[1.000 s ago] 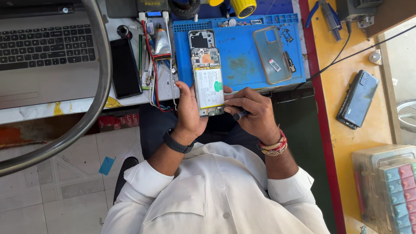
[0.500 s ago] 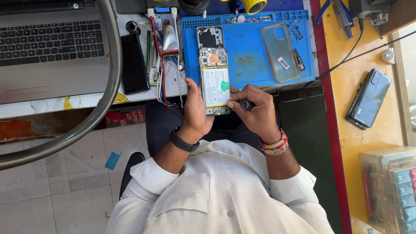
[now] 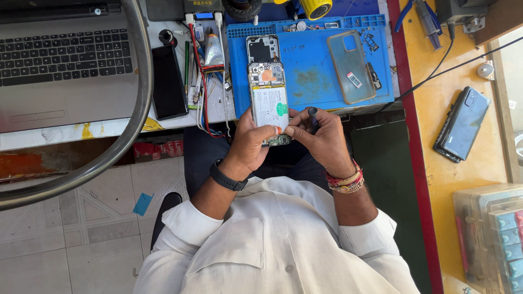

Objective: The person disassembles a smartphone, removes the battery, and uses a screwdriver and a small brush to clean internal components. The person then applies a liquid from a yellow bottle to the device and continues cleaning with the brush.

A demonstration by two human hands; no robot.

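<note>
working on the opened phone [image 3: 269, 103], back cover off, battery and board showing, lying at the near left corner of the blue mat [image 3: 316, 71] with its near end hanging past the bench edge. left hand [image 3: 249, 142] gripping the phone's near end, thumb across the lower battery, fingers curled under. right hand [image 3: 321, 136] pinching a dark driver [image 3: 312, 117] upright, fingers closed narrow round its shaft, tip hidden behind the fingers so contact with the phone not tellable.

judging by the grip, dealing with the small board at the phone's near end, likely screws or a connector. next move probably calling for a steady tip, light pressure, and the left hand bracing the body so nothing slides off the edge.

room: tight on the left, with red and white wires [image 3: 202, 81], a tube and a black phone [image 3: 168, 81] lying just beside the mat. clear case [image 3: 351, 66] resting on the mat to the right, apart from the work, bare mat between. another phone [image 3: 462, 124] lying well off on the yellow surface, far right. laptop [image 3: 65, 60] sitting far left. open drop toward the lap below the near edge, so loose parts risking a fall there.
</note>
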